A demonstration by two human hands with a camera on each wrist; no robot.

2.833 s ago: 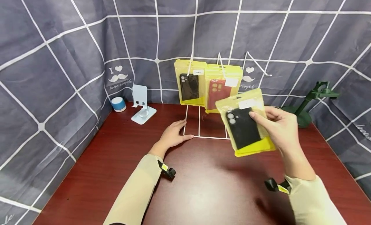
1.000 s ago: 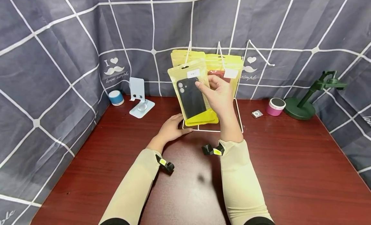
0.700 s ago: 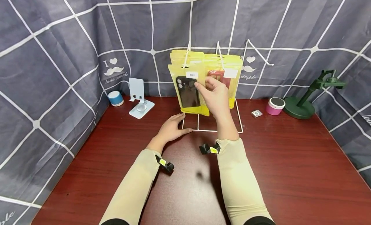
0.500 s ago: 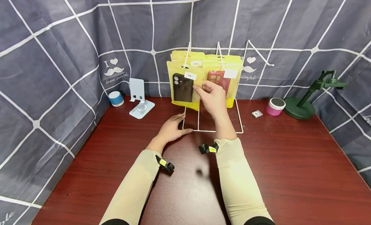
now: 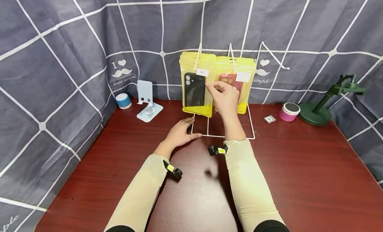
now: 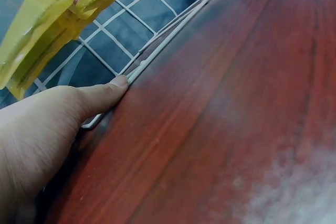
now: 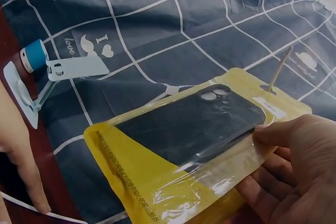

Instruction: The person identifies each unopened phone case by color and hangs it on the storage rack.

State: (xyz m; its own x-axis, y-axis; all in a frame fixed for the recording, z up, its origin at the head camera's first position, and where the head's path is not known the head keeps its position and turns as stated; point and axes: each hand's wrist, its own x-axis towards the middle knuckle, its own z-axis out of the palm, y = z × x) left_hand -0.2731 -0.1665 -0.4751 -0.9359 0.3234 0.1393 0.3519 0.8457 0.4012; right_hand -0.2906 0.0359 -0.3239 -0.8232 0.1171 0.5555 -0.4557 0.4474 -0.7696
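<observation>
Indoors | red-brown table [image 5: 299, 178], grid cloth [image 5: 60, 59] | left hand [image 5: 179, 135] flat, right hand [image 5: 225, 99] seemingly pinching pouch [image 5: 195, 89]

Packets [image 5: 195, 89] on rack [image 5: 222, 125], table [image 5: 299, 165] rear

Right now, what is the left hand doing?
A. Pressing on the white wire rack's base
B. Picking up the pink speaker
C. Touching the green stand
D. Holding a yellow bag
A. The left hand lies flat on the table with its thumb against the rack's base wire, while the right hand pinches the bag hanging above.
</observation>
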